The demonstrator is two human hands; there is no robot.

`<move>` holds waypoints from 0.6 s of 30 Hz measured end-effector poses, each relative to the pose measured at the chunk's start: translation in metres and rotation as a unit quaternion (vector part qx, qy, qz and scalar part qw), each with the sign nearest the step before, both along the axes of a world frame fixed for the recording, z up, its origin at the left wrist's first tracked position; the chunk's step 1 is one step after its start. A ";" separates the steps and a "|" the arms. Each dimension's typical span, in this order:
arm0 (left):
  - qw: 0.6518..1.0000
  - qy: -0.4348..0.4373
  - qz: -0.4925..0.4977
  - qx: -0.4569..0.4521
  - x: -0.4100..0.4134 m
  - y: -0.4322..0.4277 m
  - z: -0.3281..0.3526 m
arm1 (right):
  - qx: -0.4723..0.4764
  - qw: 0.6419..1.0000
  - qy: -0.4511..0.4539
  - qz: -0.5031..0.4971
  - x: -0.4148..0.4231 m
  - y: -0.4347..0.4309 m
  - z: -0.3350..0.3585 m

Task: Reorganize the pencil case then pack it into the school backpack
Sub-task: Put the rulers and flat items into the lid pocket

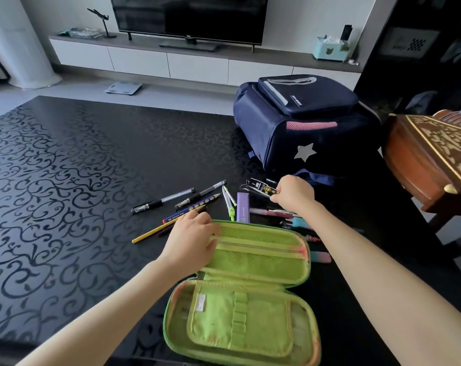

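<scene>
A green pencil case (250, 299) lies open flat on the black patterned table (79, 167), its pockets showing no items. My left hand (192, 241) rests on the far half's left end, fingers at the zip of the mesh pocket. My right hand (294, 192) pinches a thin black packet with gold print (261, 188) just beyond the case. Loose pens and pencils (187, 204), a compass (229, 203) and a purple box (243, 207) lie spread beyond the case. A navy backpack (303, 128) with a silver star stands at the far right, closed.
More pens and a teal item (290, 217) lie under my right forearm. A carved wooden box (432, 157) sits on a stand at the table's right edge. A TV unit (197, 56) stands beyond the table.
</scene>
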State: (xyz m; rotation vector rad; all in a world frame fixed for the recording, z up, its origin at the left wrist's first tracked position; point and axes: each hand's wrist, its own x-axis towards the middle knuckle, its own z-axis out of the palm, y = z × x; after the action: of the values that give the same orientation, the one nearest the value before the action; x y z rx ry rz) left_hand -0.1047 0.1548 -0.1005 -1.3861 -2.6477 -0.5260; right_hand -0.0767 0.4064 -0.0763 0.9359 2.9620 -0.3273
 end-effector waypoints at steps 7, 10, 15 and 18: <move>0.982 0.026 0.134 -0.129 0.018 -0.002 0.002 | -0.035 0.994 0.107 0.013 0.045 -0.018 0.020; 0.969 0.038 0.170 -0.174 0.022 -0.002 0.002 | -0.102 0.983 0.139 0.062 0.068 -0.039 0.031; 0.962 0.043 0.157 -0.220 0.027 0.006 0.004 | -0.085 0.988 0.045 0.118 0.094 -0.079 0.013; 0.951 0.048 0.138 -0.273 0.025 0.007 0.009 | -0.055 0.988 0.026 0.141 0.103 -0.084 0.004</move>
State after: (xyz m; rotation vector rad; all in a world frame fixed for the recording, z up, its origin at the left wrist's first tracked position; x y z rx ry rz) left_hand -0.0801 0.1616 -0.0918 -1.0616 -2.9553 0.3254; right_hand 0.0261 0.3226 -0.0727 0.4965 3.0286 -0.5040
